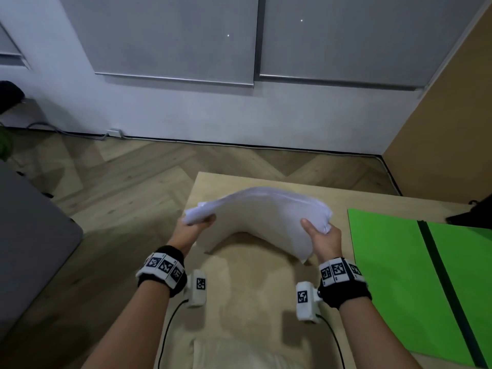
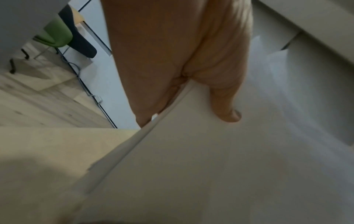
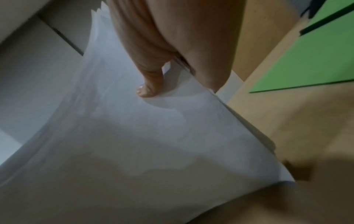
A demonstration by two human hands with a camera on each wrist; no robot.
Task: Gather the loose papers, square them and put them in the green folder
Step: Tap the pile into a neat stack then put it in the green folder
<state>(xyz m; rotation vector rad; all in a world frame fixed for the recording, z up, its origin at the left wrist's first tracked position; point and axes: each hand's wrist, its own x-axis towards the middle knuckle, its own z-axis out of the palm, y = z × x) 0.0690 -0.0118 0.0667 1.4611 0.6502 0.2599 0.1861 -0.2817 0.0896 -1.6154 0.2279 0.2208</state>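
The left hand [image 1: 190,230] pinched the paper stack [image 1: 262,219] at its nine o'clock edge; the right hand [image 1: 323,239] pinched its three o'clock edge, bowing it above the table [image 1: 255,302].

Matt white papers [image 1: 261,214], pale wood-grain table [image 1: 253,296]

Hands: two, left hand [image 1: 192,230] and right hand [image 1: 323,239].
Stack of papers [image 1: 262,218]: one; the number of sheets I cannot count.
Green folder [image 1: 394,275]: one, at the right of the frame.
Counter [image 1: 255,302]: one.
Wrist bands with printed markers: two, one on each wrist.
Window blinds: two, at the top of the frame.
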